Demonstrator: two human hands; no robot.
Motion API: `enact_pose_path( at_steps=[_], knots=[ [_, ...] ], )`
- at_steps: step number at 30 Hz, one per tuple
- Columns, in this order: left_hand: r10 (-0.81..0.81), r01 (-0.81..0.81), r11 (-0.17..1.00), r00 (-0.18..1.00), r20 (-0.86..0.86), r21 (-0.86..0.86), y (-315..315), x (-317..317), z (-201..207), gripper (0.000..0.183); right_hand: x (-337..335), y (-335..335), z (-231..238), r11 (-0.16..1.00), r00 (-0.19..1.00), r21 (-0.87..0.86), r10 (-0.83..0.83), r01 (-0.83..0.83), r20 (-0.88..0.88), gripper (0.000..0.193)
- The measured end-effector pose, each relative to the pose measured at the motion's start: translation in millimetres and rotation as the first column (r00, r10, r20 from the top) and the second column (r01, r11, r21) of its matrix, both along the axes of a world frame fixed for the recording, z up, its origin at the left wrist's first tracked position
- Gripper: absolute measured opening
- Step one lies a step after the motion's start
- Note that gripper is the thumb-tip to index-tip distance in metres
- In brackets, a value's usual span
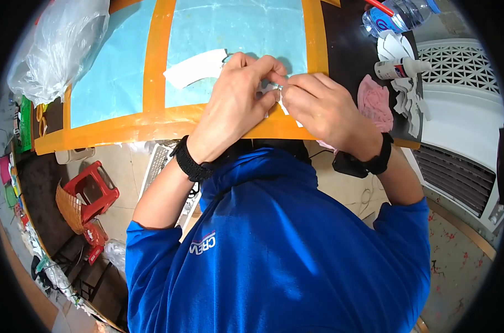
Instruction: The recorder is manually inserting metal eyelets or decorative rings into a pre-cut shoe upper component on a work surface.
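Note:
Both hands meet over the front edge of a blue work surface [235, 28] bordered with orange tape. My left hand [238, 94] is closed, its thumb and fingers pinching toward the right hand. My right hand [321, 102] is closed as well, fingertips pressed together beside the left ones. Between them a small white piece [285, 105] shows, thin and strip-like, partly hidden by the fingers; its kind is too small to tell. Left of my left hand lies a curved white flat piece [194, 69], its right end touching or passing behind that hand.
A clear plastic bag [60, 50] is at the far left. On the right are a white squeeze bottle [401, 68], a crumpled pink cloth [375, 104], several white cut pieces [395, 47] and a water bottle [401, 16]. A red stool [99, 191] stands on the floor.

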State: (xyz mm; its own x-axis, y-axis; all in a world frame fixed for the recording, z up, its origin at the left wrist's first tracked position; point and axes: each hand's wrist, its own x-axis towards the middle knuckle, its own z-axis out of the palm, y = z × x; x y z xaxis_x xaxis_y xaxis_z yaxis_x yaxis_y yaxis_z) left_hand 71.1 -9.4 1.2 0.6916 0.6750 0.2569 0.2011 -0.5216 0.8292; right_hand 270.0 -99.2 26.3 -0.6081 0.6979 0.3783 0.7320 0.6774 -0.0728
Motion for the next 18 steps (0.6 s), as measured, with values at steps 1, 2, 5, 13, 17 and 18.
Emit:
enact_pose_path(
  at_steps=[1, 2, 5, 13, 17, 18],
  knots=[
    [-0.001, 0.001, 1.0, 1.0, -0.003, 0.008, 0, 0, -1, 0.035, -2, -3, 1, 0.999, 0.999, 0.009, -0.035, 0.035, 0.005, 0.014],
    [-0.001, 0.002, 1.0, 1.0, -0.005, 0.017, 0, 0, -1, 0.035, -4, -5, 2, 0.997, 0.998, 0.022, -0.07, 0.07, -0.007, 0.015],
    [-0.003, 0.003, 1.0, 1.0, 0.007, -0.012, -1, 0, 0, 0.035, -8, -12, 6, 0.986, 0.987, 0.038, -0.159, 0.161, -0.032, 0.02],
    [-0.012, 0.012, 1.0, 1.0, 0.009, 0.005, -1, -1, -2, 0.037, -12, -21, -8, 0.977, 0.967, 0.008, -0.211, 0.214, -0.146, 0.02],
    [-0.009, 0.009, 1.0, 1.0, 0.01, 0.003, -1, 0, -1, 0.038, -19, -22, -15, 0.913, 0.855, -0.122, -0.408, 0.39, -0.319, 0.032],
    [-0.015, 0.015, 1.0, 1.0, -0.015, -0.008, -1, -1, -1, 0.037, -17, -20, -19, 0.906, 0.839, -0.13, -0.423, 0.404, -0.343, 0.035]
  ],
)
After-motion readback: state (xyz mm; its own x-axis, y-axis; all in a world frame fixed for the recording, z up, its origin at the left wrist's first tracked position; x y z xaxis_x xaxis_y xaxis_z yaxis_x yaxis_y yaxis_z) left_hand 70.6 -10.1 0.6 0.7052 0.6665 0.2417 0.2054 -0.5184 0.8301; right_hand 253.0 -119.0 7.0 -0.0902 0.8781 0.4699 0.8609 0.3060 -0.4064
